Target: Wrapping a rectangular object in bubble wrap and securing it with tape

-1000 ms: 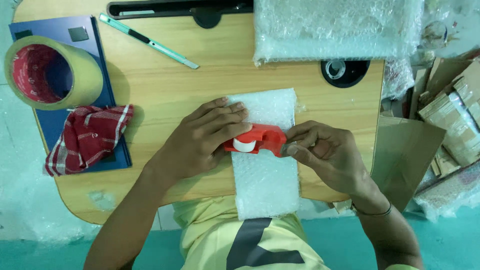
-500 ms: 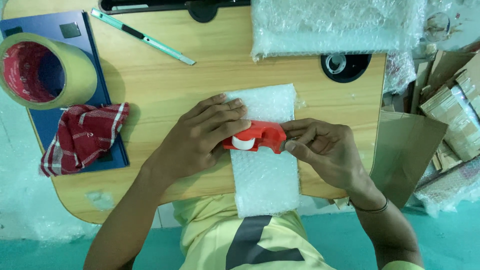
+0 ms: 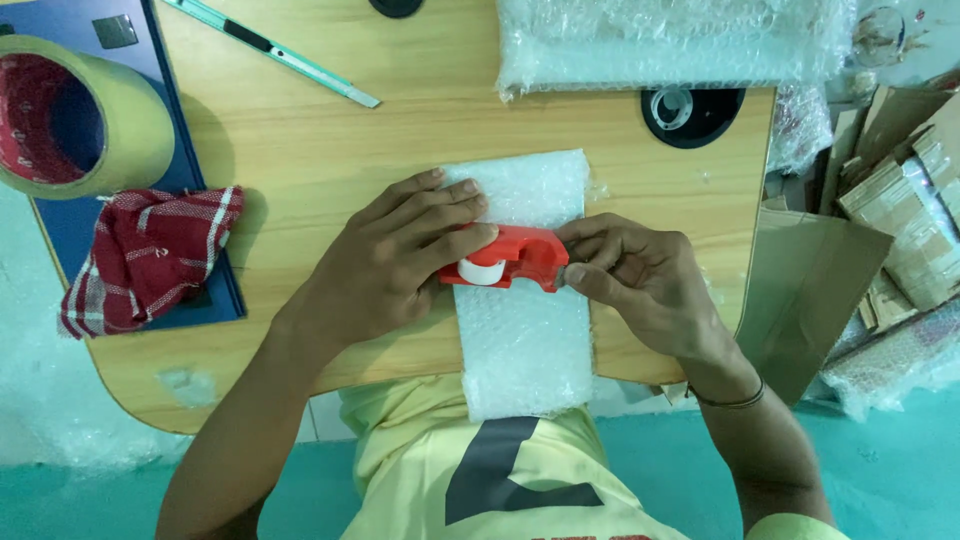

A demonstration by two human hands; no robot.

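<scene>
Gripping a red tape dispenser (image 3: 508, 258) at mid-frame, our left hand (image 3: 400, 260) and right hand (image 3: 640, 280) pinch its ends over a white bubble-wrap strip (image 3: 525, 340) overhanging the wooden table's (image 3: 420, 130) near edge. Bare wood lies beyond. Farther up: a checked red cloth (image 3: 150, 255), big tan tape roll (image 3: 75, 115), green cutter (image 3: 270, 50), a wrapped bundle (image 3: 665, 40); cardboard packages (image 3: 900, 200) right.

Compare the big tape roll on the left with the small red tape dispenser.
The big tape roll is bare, yellowish, red inside, untouched on the blue board; the red tape dispenser is a small plastic casing with a white roll, held by the left hand and right hand over the bubble wrap.
</scene>
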